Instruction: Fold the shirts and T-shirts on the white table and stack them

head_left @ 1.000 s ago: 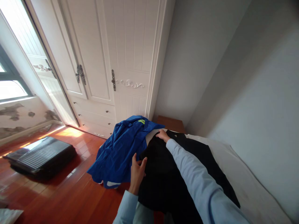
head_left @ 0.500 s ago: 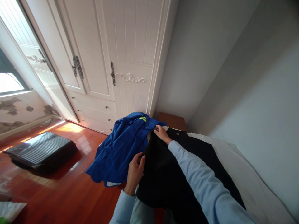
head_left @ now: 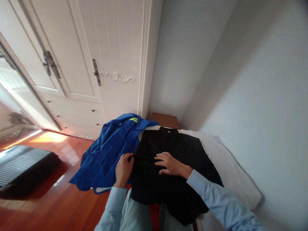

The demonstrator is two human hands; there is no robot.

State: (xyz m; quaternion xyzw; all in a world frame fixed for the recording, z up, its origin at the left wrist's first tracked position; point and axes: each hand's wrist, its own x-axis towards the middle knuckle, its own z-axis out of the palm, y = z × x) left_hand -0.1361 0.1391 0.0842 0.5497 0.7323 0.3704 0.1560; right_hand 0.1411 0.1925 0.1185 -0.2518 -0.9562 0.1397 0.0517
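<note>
A black garment (head_left: 178,147) lies spread out in front of me, its collar at the far end. My left hand (head_left: 124,168) pinches the garment's left edge between thumb and fingers. Fingers apart, my right hand (head_left: 170,164) rests on the middle of the black cloth. Left of it is a rumpled blue garment (head_left: 106,150) with a yellow-green stripe, hanging over the edge. White cloth (head_left: 221,150) shows beneath and to the right of the black garment.
A white wardrobe (head_left: 120,45) with dark handles stands ahead. A brown wooden surface (head_left: 165,120) sits in the corner by the grey wall (head_left: 264,96). On the red wooden floor (head_left: 72,199) at left lies a dark ribbed bundle (head_left: 26,170).
My right hand has moved from the far edge of the black garment back to its middle and opened. The garment now lies flatter, its collar in view. The view has shifted right.
</note>
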